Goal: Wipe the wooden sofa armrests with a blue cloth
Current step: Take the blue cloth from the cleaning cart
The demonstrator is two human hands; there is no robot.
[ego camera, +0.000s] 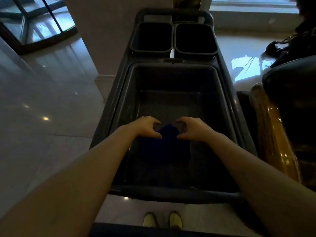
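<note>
A dark blue cloth (166, 144) lies in the near part of a large dark grey bin (227, 106) on a cleaning cart. My left hand (147, 127) and my right hand (191, 128) hover over the cloth's far end, fingers curled, thumbs touching or almost touching its top edge. Whether either hand grips the cloth is unclear in the dim light. A glossy wooden sofa armrest (273, 134) runs along the right side of the cart, with a dark cushion (294, 93) above it.
Two small dark tubs (152, 38) (195, 39) sit at the cart's far end. A pale pillar (102, 40) stands behind the cart on the left. Polished tile floor (42, 100) spreads to the left. My yellow shoes (162, 219) show below the cart.
</note>
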